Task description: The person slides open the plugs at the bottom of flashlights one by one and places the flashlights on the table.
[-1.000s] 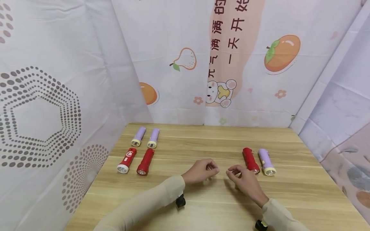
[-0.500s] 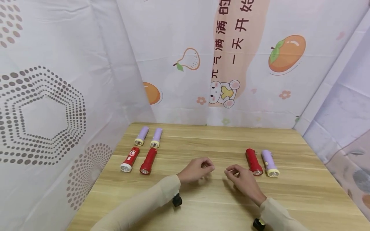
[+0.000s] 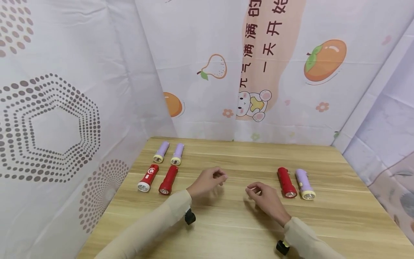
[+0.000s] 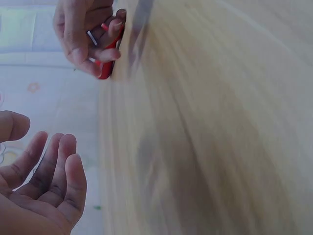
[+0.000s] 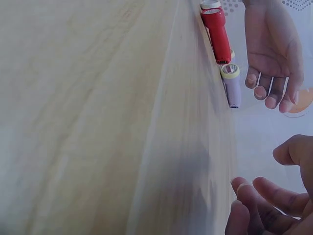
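Over the middle of the wooden table, my left hand hangs with fingers loosely curled and nothing in it. My right hand is also unoccupied, its fingers relaxed. Just right of it lie a red flashlight and a purple flashlight with a cream head, side by side. To the left of my left hand, a plain red flashlight lies beside a red one with a white head, the white-headed flashlight. Behind them are two purple flashlights, the left purple flashlight and the right purple flashlight.
The wooden tabletop extends under both arms. A printed curtain hangs along its back edge, and a dotted curtain borders the left side. A black wrist camera sits under the left cuff, another camera under the right.
My left hand has drawn left and slightly farther back, widening the gap between the hands. My right hand has shifted a little left, away from the red flashlight. The flashlights stay put.
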Motion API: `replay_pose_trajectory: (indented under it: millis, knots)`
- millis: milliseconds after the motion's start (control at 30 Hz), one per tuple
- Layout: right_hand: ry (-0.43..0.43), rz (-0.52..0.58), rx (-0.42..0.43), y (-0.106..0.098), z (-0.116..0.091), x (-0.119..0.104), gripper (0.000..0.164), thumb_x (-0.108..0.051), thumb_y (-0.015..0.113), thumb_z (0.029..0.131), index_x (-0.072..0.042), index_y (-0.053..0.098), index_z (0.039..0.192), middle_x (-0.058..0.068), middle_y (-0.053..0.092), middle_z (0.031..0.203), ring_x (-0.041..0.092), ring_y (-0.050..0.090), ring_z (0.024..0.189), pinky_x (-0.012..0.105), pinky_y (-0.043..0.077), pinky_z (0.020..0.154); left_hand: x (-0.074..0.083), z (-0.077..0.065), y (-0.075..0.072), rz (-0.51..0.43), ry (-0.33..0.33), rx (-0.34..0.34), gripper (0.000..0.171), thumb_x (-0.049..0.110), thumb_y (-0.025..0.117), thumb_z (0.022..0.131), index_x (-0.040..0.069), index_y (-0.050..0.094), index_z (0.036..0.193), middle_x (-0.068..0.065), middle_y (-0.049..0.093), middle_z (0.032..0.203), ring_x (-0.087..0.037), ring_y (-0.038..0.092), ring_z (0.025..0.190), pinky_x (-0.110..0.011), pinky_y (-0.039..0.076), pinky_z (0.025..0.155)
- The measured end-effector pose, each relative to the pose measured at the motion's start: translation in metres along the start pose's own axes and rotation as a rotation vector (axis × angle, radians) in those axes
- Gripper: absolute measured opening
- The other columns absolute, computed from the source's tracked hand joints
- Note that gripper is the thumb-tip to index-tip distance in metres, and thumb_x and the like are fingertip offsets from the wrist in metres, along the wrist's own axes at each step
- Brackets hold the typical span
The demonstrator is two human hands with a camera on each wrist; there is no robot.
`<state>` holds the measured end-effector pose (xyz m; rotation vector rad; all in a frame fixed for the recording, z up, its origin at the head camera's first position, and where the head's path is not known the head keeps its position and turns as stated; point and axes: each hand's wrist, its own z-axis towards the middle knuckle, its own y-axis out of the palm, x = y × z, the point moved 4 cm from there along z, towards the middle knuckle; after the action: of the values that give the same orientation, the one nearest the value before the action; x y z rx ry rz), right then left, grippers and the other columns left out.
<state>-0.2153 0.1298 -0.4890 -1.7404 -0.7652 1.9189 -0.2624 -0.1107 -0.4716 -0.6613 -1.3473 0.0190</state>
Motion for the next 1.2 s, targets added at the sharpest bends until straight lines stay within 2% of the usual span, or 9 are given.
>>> replay_pose_trajectory:
  millis: [233, 467, 600, 833, 1067, 1200]
  knots:
    - [-0.035, 0.004, -0.012, 0.009, 0.006, -0.014, 0.020, -0.033, 0.072, 0.098, -0.015, 0.075, 0.108, -0.006, 0.069, 0.082, 0.010, 0.061, 0.074, 0.026, 0.048, 0.062, -0.004, -0.004, -0.029, 0.008, -0.025, 0.040, 0.022, 0.031, 0.063, 0.104, 0.012, 0.069, 0.114, -0.004, 0.070, 0.100, -0.015, 0.068, 0.087, -0.032, 0.057, 0.076]
    - [-0.040, 0.055, -0.051, 0.025, 0.009, -0.023, 0.020, -0.032, 0.072, 0.098, -0.015, 0.075, 0.107, -0.003, 0.070, 0.081, 0.011, 0.059, 0.065, 0.027, 0.048, 0.055, -0.011, -0.014, -0.054, 0.004, -0.069, 0.086, 0.023, 0.029, 0.064, 0.104, 0.009, 0.069, 0.114, -0.007, 0.071, 0.100, -0.016, 0.068, 0.087, -0.037, 0.058, 0.077]
    - [-0.052, 0.067, -0.053, 0.035, 0.013, -0.030, 0.016, -0.031, 0.072, 0.098, -0.017, 0.075, 0.105, -0.003, 0.070, 0.081, 0.010, 0.059, 0.066, 0.027, 0.048, 0.056, -0.015, -0.019, -0.069, -0.008, -0.094, 0.117, 0.021, 0.026, 0.064, 0.104, 0.008, 0.069, 0.114, -0.006, 0.071, 0.100, -0.017, 0.068, 0.088, -0.038, 0.058, 0.079]
    - [-0.102, 0.059, -0.055, 0.050, 0.020, -0.048, 0.011, -0.030, 0.073, 0.097, -0.021, 0.077, 0.102, -0.008, 0.068, 0.079, 0.011, 0.061, 0.071, 0.028, 0.049, 0.060, -0.023, -0.027, -0.091, -0.007, -0.089, 0.166, 0.025, 0.023, 0.063, 0.105, 0.000, 0.068, 0.114, -0.009, 0.071, 0.099, -0.019, 0.067, 0.088, -0.034, 0.056, 0.076]
    - [-0.134, 0.051, -0.064, 0.062, 0.022, -0.062, 0.008, -0.029, 0.073, 0.097, -0.022, 0.077, 0.100, -0.011, 0.067, 0.079, 0.010, 0.061, 0.074, 0.029, 0.050, 0.064, -0.033, -0.031, -0.109, 0.065, -0.082, 0.234, 0.018, 0.022, 0.065, 0.103, 0.005, 0.071, 0.107, -0.001, 0.071, 0.092, -0.015, 0.067, 0.084, -0.030, 0.055, 0.073]
    - [-0.149, 0.055, -0.072, 0.070, 0.022, -0.068, 0.009, -0.028, 0.072, 0.097, -0.020, 0.076, 0.100, -0.011, 0.068, 0.080, 0.010, 0.062, 0.077, 0.029, 0.050, 0.064, -0.039, -0.031, -0.119, 0.097, -0.069, 0.253, 0.018, 0.019, 0.065, 0.103, 0.002, 0.071, 0.106, -0.003, 0.070, 0.089, -0.015, 0.066, 0.083, -0.029, 0.053, 0.072]
